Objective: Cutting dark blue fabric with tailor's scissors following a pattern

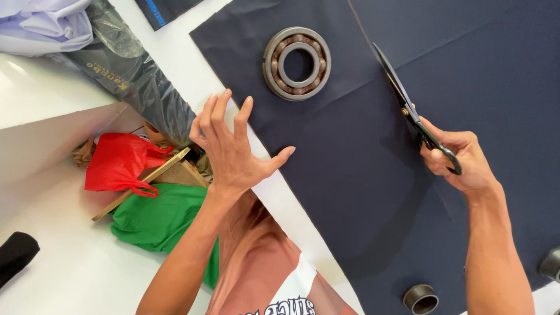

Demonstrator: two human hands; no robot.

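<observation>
**Q:** Navy cloth (361,175) covers most of the white table (46,256); where do the shears lie relative to your hands?

**A:** My right hand (458,160) is clamped round the loop handles of the black shears (408,108), at the right of the cloth. The long axis of the blades runs up and away from me, tilted slightly to the left, with the tip ending just right of the ball bearing (297,63) that rests on the fabric as a weight. A cut line in the cloth continues beyond the tip along the same axis.

**Q:** And your left hand?

**A:** My left hand (233,149) hovers with fingers spread apart, holding nothing, over the cloth's left edge. Whether the fingertips touch the fabric I cannot tell. It sits well apart from the shears, with the bearing above and between the two hands.

**Q:** Which hand is nearer the blades?

**A:** The right, which holds them; the left is nearer the bearing and the cloth's edge.

**Q:** What else shows?

**A:** A metal ring (421,298) lies on the cloth near me. Red (119,163) and green (160,219) bags sit below the table's left side.
</observation>
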